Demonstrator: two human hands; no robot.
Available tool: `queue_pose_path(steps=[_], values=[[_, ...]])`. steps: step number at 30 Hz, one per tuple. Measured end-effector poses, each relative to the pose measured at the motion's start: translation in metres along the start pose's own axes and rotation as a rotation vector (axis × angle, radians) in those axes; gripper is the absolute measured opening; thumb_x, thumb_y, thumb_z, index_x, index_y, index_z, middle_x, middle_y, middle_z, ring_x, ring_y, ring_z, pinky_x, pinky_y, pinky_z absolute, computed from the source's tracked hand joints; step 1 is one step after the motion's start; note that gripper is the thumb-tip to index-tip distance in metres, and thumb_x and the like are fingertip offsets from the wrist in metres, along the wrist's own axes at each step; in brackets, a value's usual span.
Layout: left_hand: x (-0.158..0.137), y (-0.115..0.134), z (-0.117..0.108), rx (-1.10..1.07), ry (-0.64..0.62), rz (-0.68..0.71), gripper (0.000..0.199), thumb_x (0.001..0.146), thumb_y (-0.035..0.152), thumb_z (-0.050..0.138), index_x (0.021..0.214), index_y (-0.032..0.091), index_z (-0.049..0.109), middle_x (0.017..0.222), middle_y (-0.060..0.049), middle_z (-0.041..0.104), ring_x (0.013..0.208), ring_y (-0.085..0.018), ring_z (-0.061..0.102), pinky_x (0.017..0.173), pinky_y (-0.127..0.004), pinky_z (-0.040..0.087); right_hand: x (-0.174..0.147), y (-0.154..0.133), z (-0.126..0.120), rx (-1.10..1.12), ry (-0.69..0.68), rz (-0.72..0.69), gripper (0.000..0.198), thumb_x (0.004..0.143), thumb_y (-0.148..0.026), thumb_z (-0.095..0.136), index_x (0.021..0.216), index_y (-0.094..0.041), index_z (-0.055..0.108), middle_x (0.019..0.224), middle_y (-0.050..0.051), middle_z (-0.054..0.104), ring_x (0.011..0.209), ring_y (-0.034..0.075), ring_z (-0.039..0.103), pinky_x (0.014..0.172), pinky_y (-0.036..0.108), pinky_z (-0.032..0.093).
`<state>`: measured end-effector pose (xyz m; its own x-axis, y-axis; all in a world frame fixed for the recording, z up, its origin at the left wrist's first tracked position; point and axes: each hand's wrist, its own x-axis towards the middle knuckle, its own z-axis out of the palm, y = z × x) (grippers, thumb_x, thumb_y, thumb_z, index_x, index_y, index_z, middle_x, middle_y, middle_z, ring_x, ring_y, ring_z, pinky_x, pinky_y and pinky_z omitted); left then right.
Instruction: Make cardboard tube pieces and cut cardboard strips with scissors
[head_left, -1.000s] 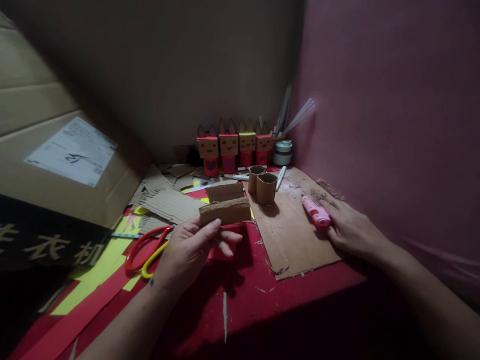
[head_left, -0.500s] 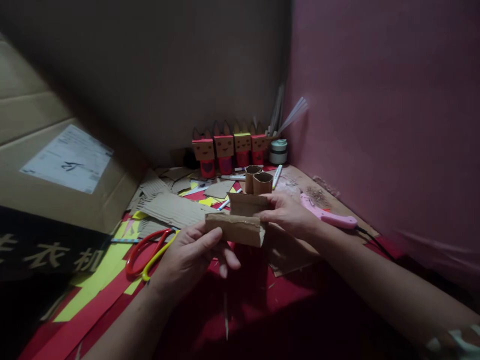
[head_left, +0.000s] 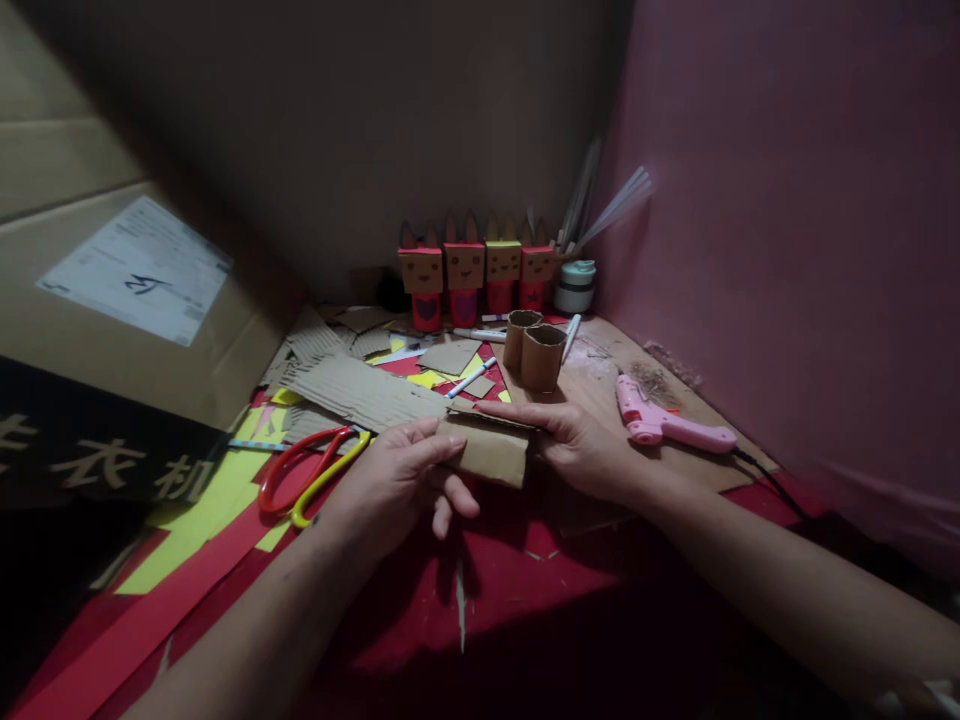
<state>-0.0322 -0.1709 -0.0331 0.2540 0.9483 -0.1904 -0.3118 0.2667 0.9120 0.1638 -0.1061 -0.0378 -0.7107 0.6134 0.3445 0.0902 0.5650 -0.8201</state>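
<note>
Between my hands is a folded piece of cardboard, its far flap lying close along the top edge of the near panel. My left hand grips the left end, thumb on the near face and the lower fingers loosely curled beneath. My right hand is closed at the right end, with its index finger stretched along the top flap; its other fingertips are partly hidden. Beyond the piece stand two short cardboard tubes, side by side. A pink glue gun lies to the right of my right hand.
Scissors with red and yellow handles lie by my left wrist. Corrugated cardboard scraps and markers cover the back. Several box-headed figures stand against the wall beside a jar. A large carton rises at left.
The cardboard's far flap has come down toward the near panel. My right index finger now stretches along its top. The view has shifted, showing more of the glue gun and tubes.
</note>
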Motion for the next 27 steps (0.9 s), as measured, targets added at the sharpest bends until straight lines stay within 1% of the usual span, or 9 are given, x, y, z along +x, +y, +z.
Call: queue_pose_path(steps=[3, 6, 10, 14, 20, 23, 27], values=[[0.0002, 0.0008, 0.0014, 0.008, 0.001, -0.003, 0.017, 0.078, 0.017, 0.058, 0.093, 0.009, 0.057, 0.053, -0.004, 0.065, 0.035, -0.014, 0.059, 0.028, -0.017, 0.041, -0.0017, 0.0009, 0.0003, -0.064, -0.008, -0.028, 0.056, 0.081, -0.002, 0.045, 0.128, -0.032, 0.053, 0.128, -0.001, 0.059, 0.117, 0.018, 0.057, 0.101, 0.044, 0.045], [0.0008, 0.0006, 0.0021, 0.013, -0.009, -0.008, 0.019, 0.079, 0.017, 0.057, 0.096, 0.009, 0.056, 0.053, -0.004, 0.065, 0.035, -0.014, 0.059, 0.028, -0.016, 0.041, -0.0028, 0.0030, 0.0007, -0.099, -0.011, -0.044, 0.061, 0.079, 0.002, 0.044, 0.130, -0.031, 0.052, 0.128, 0.000, 0.059, 0.116, 0.018, 0.057, 0.098, 0.043, 0.047], [0.0002, -0.0002, 0.0013, 0.011, -0.017, -0.013, 0.011, 0.080, 0.017, 0.057, 0.089, 0.011, 0.055, 0.054, -0.005, 0.065, 0.036, -0.014, 0.059, 0.029, -0.016, 0.042, -0.0035, 0.0059, 0.0016, -0.105, -0.005, -0.050, 0.063, 0.076, 0.004, 0.043, 0.128, -0.029, 0.054, 0.127, 0.001, 0.060, 0.116, 0.019, 0.057, 0.098, 0.041, 0.047], [-0.0006, -0.0005, 0.0000, -0.001, -0.010, -0.026, 0.011, 0.079, 0.017, 0.058, 0.087, 0.012, 0.054, 0.059, -0.005, 0.066, 0.038, -0.014, 0.061, 0.028, -0.016, 0.043, -0.0049, 0.0047, 0.0022, -0.121, -0.017, -0.068, 0.063, 0.077, 0.003, 0.043, 0.129, -0.031, 0.053, 0.127, 0.000, 0.060, 0.116, 0.019, 0.057, 0.099, 0.043, 0.046], [0.0000, -0.0003, 0.0007, -0.017, -0.015, -0.053, 0.007, 0.079, 0.015, 0.057, 0.083, 0.013, 0.052, 0.055, -0.004, 0.065, 0.033, -0.013, 0.057, 0.028, -0.016, 0.042, -0.0076, -0.0014, 0.0006, -0.196, -0.037, -0.128, 0.066, 0.076, 0.006, 0.041, 0.129, -0.032, 0.053, 0.127, 0.000, 0.060, 0.114, 0.018, 0.057, 0.098, 0.041, 0.046], [0.0003, -0.0002, 0.0014, -0.004, -0.018, -0.051, 0.006, 0.080, 0.015, 0.056, 0.082, 0.013, 0.052, 0.055, -0.004, 0.065, 0.030, -0.012, 0.055, 0.027, -0.015, 0.041, -0.0082, 0.0006, 0.0004, -0.228, -0.053, -0.178, 0.066, 0.077, 0.005, 0.040, 0.132, -0.031, 0.050, 0.127, 0.001, 0.060, 0.114, 0.017, 0.056, 0.098, 0.041, 0.046], [0.0003, -0.0011, 0.0014, 0.013, -0.019, -0.045, 0.006, 0.080, 0.017, 0.057, 0.082, 0.012, 0.053, 0.056, -0.005, 0.066, 0.030, -0.012, 0.055, 0.028, -0.016, 0.041, -0.0085, 0.0045, 0.0019, -0.259, -0.042, -0.216, 0.067, 0.075, 0.005, 0.039, 0.132, -0.028, 0.049, 0.128, 0.003, 0.059, 0.114, 0.016, 0.056, 0.099, 0.042, 0.045]])
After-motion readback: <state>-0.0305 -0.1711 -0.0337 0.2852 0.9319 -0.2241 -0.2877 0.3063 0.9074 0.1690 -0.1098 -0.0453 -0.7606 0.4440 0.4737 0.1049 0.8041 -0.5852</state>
